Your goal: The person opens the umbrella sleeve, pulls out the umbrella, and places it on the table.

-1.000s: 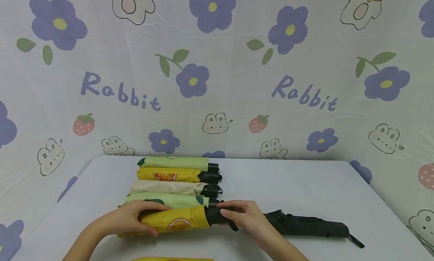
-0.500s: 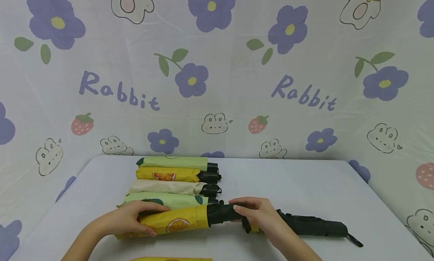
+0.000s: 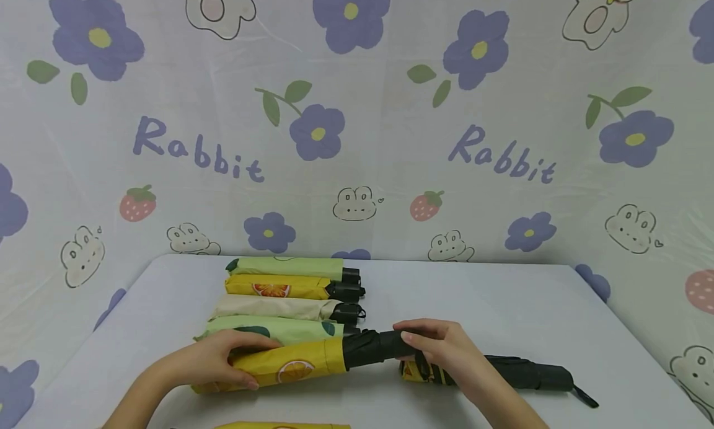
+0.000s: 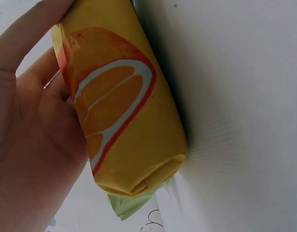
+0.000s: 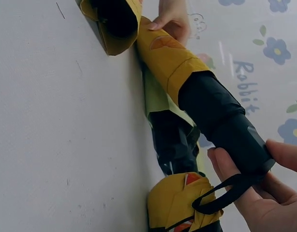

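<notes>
In the head view my left hand (image 3: pixel 209 358) grips a yellow umbrella sleeve (image 3: pixel 312 362) printed with an orange slice. A folded black umbrella (image 3: pixel 362 347) sticks partway out of the sleeve's right end, tilted slightly upward. My right hand (image 3: pixel 452 354) pinches the handle end of that umbrella between thumb and fingers. The right wrist view shows the handle's black wrist strap (image 5: pixel 218 205) hanging as a loop. The left wrist view shows the sleeve's closed end (image 4: pixel 138 179), with fingers behind it.
Sleeved umbrellas lie in a row behind: light green (image 3: pixel 290 266), yellow (image 3: pixel 240 285), beige (image 3: pixel 279 307) and another green one (image 3: pixel 298 330). A folded black umbrella with yellow at one end (image 3: pixel 530 374) lies right. Another yellow sleeve (image 3: pixel 284 426) shows at the front edge.
My right hand has moved right and slightly up, drawing the black umbrella further out of the yellow sleeve. My left hand has kept its grip in about the same place.
</notes>
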`<state>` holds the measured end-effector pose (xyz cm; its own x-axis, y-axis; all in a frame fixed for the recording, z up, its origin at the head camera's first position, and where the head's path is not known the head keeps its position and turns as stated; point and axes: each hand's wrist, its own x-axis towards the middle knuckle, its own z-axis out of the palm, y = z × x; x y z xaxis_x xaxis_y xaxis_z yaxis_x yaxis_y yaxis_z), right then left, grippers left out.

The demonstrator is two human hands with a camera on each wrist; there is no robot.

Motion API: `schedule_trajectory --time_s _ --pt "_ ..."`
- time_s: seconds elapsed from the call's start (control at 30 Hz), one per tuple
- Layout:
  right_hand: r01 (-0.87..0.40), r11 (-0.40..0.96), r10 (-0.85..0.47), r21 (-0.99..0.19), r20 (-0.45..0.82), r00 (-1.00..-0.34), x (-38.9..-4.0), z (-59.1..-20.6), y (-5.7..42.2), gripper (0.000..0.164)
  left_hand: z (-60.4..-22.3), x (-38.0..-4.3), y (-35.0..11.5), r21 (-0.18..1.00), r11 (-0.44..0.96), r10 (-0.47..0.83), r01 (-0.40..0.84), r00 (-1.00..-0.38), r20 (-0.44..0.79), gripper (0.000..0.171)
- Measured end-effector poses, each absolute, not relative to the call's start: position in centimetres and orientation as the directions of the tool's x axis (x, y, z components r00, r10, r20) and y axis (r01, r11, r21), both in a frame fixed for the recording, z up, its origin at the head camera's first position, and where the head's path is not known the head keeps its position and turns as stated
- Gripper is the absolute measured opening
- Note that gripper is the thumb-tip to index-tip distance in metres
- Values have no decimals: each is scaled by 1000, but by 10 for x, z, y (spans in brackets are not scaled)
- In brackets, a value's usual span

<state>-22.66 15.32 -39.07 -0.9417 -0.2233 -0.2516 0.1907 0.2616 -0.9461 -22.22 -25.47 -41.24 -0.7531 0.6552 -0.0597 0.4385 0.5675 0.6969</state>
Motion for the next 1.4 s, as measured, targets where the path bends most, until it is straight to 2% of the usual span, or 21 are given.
schedule_trajectory --time_s 0.27,0.6,0.8,1.17,1.4 --pt "188 271 -217 -944 -250 -944 -227 -391 157 41 -415 -223 -253 701 545 673 460 -738 -39 56" --pt "176 268 -171 -947 -226 -959 -226 -386 170 39 -416 -225 -257 758 526 671 384 -735 -93 50" --pt "180 257 -160 -949 -226 -961 -225 -385 178 41 -417 -225 -258 764 526 657 374 -749 -85 46" --pt "170 222 -162 -960 -208 -965 -227 -385 195 43 -418 -227 -258 746 526 653 407 -756 -48 39" --pt "136 189 -215 -972 -176 -961 -228 -382 210 45 -418 -227 -258 736 541 646 406 -761 -55 31"
